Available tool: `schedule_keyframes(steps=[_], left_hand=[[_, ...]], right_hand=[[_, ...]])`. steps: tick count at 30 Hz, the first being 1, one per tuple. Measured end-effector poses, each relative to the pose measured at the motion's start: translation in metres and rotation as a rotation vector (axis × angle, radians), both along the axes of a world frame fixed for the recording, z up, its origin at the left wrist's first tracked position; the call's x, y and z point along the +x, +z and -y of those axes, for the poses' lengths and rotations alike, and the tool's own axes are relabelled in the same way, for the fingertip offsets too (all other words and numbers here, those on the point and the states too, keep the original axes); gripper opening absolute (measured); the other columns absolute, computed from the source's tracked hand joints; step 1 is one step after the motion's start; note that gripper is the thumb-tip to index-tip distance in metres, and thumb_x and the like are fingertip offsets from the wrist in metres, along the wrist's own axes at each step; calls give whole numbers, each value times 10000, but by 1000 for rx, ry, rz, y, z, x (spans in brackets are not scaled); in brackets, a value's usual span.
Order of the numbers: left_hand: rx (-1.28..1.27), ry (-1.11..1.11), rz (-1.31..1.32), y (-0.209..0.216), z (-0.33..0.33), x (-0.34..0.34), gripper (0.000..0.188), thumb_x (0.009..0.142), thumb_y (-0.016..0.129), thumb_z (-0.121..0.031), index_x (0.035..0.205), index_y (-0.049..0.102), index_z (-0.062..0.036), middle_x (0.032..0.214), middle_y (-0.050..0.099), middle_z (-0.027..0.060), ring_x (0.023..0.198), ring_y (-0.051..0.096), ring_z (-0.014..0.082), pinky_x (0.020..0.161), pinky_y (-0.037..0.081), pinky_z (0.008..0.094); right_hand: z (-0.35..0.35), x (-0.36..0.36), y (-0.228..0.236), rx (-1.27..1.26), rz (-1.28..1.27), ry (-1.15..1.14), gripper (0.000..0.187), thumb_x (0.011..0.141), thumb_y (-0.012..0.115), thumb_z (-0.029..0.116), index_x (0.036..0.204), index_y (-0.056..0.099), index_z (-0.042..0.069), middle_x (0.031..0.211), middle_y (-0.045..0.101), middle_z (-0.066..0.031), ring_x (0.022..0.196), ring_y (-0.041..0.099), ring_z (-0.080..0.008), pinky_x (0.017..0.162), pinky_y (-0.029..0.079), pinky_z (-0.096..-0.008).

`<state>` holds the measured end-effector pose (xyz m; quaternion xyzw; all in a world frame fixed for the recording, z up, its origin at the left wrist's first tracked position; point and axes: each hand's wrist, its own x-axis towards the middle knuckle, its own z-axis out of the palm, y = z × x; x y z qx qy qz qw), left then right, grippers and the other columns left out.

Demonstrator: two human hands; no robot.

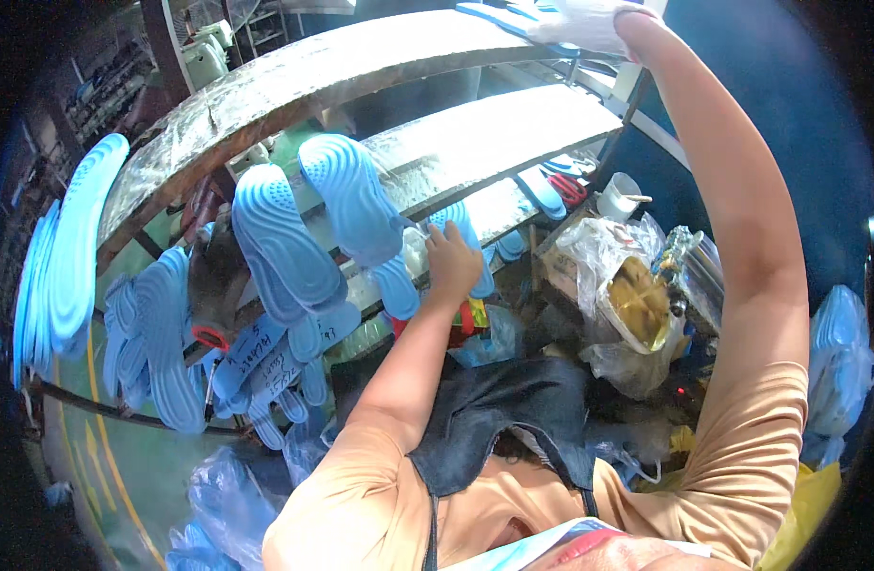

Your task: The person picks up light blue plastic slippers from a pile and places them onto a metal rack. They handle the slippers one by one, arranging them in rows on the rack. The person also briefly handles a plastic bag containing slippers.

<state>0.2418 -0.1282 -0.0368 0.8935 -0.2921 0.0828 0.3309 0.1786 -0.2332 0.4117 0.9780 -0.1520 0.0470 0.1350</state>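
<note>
At the top of the view, my right hand (589, 27), in a white glove, is closed over blue insoles (499, 17) at the right end of the upper shelf; its fingertips are partly cut off or washed out by glare. My left hand (454, 259) is bare and raised at the lower shelf's front edge, fingers up and slightly apart. It is in front of a hanging blue insole (456, 217) and beside a whitish, crumpled thing (415, 251). Left of it, larger ribbed blue insoles (346, 195) (280, 233) stand out from the rack.
More insoles hang at the left (85, 247) (166, 333), some with handwriting. The metal shelf (494, 128) runs across. A white cup (619, 195), red-handled scissors (570, 190) and a plastic bag (608, 276) of yellowish pieces sit at right. Bagged blue insoles (836, 362) are at far right.
</note>
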Motion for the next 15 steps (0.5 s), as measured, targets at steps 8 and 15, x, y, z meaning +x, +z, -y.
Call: schedule_keyframes(steps=[8,15], left_hand=[[-1088,-842,-1497,108,-69,-67,636,855,487,-151,1452,339,14,1350,496,273,1181,555,426,865,558,493],[-974,-1423,-2079,151,-27,-212,681,863,475,-212,1469,276,26,1393,444,288,1219,529,435,904,549,487]], right_hand=[[4,-144,-11,71,107,117,625,901,571,488,1313,540,20,1318,573,-202,1218,542,-348,1036,415,-395],[41,-254,-29,181,4,-168,621,904,566,458,1337,531,14,1355,566,-169,1259,522,-312,1068,391,-371]])
